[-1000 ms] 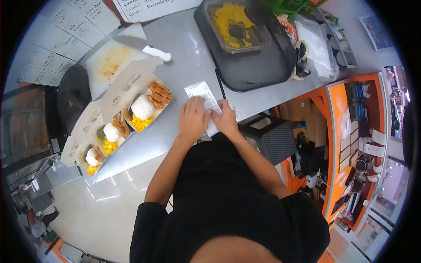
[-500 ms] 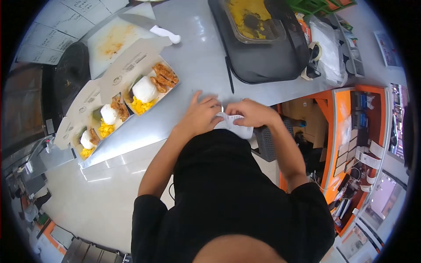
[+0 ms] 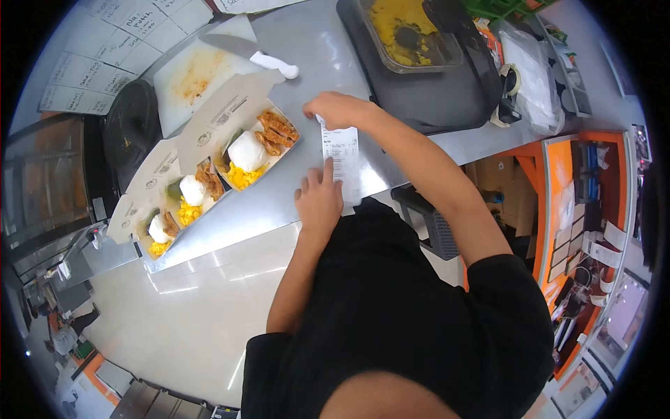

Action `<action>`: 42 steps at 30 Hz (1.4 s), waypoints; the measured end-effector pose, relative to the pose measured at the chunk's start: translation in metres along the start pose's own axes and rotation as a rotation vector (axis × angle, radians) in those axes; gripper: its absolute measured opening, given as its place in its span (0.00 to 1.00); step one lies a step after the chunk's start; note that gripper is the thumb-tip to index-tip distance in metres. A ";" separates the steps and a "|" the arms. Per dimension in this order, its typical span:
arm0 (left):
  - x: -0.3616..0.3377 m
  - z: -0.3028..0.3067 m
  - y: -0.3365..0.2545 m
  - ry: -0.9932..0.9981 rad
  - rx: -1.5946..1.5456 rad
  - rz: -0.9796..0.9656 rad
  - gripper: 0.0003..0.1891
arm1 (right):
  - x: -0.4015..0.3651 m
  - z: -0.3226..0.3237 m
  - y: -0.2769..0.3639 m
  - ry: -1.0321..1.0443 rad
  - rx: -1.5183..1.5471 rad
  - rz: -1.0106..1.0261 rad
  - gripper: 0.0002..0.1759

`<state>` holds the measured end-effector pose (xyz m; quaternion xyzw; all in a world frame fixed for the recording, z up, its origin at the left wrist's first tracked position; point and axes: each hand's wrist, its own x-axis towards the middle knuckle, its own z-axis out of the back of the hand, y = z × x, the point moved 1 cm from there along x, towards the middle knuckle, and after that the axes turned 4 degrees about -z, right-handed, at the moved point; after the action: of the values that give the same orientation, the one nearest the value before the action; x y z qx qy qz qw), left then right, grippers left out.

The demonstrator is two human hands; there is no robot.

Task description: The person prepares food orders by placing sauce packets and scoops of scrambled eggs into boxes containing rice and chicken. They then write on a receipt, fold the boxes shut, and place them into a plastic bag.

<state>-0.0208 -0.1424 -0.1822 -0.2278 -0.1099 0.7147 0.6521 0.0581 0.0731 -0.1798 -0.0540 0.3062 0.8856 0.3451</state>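
A long white paper receipt (image 3: 341, 157) lies stretched over the steel counter (image 3: 307, 63). My right hand (image 3: 335, 109) pinches its far end, close to the nearest open food box (image 3: 252, 148). My left hand (image 3: 318, 199) rests on the counter edge, with its fingertips touching the receipt's near part. Three open cardboard boxes of rice, yellow egg and fried pieces sit in a row to the left, the others being the middle box (image 3: 192, 193) and the far left box (image 3: 157, 234).
A white cutting board (image 3: 199, 73) with a white-handled knife (image 3: 272, 64) lies behind the boxes. A black tray (image 3: 433, 84) holds a container of yellow food (image 3: 408, 31). Plastic bags (image 3: 534, 70) sit at the right. Handwritten papers (image 3: 105, 63) hang on the wall at left.
The receipt, held bunched between both hands at the counter edge, is now pulled out flat. My right hand moved forward to its far end; my left hand stayed at the near end.
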 end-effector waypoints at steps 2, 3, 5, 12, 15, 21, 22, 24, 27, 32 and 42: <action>0.003 0.003 0.005 -0.015 0.136 -0.083 0.35 | 0.006 -0.002 0.005 0.059 -0.040 0.037 0.26; 0.011 0.006 0.011 -0.019 0.162 -0.233 0.38 | 0.010 -0.003 0.003 0.045 -0.124 0.103 0.27; 0.024 0.006 0.019 -0.013 0.182 -0.392 0.40 | 0.003 -0.005 0.000 0.033 -0.204 0.157 0.28; 0.042 -0.008 0.032 0.033 0.065 -0.392 0.50 | -0.108 -0.033 0.026 -0.576 -0.009 -0.591 0.12; 0.039 -0.011 0.034 -0.004 0.052 -0.433 0.52 | -0.128 -0.083 -0.002 -0.571 0.000 -0.625 0.11; 0.041 -0.015 0.035 -0.015 0.048 -0.433 0.59 | -0.153 -0.064 0.008 -0.680 -0.053 -0.673 0.11; 0.040 -0.016 0.035 -0.007 0.042 -0.434 0.59 | -0.158 -0.063 0.011 -0.696 -0.105 -0.690 0.11; 0.042 -0.018 0.036 -0.022 0.015 -0.430 0.63 | -0.158 -0.072 -0.001 -0.635 -0.109 -0.697 0.12; 0.041 -0.016 0.036 -0.005 0.021 -0.426 0.67 | -0.154 -0.078 -0.015 -0.561 -0.124 -0.705 0.13; 0.042 -0.008 0.033 0.045 0.073 -0.388 0.71 | -0.160 -0.072 -0.020 -0.743 -0.058 -0.474 0.07; 0.042 -0.002 0.026 0.124 0.149 -0.340 0.73 | -0.156 -0.113 -0.002 -0.377 1.132 -0.067 0.08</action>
<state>-0.0448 -0.1047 -0.2030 -0.2003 -0.0532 0.5850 0.7841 0.1642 -0.0819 -0.2242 0.2868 0.6622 0.5677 0.3961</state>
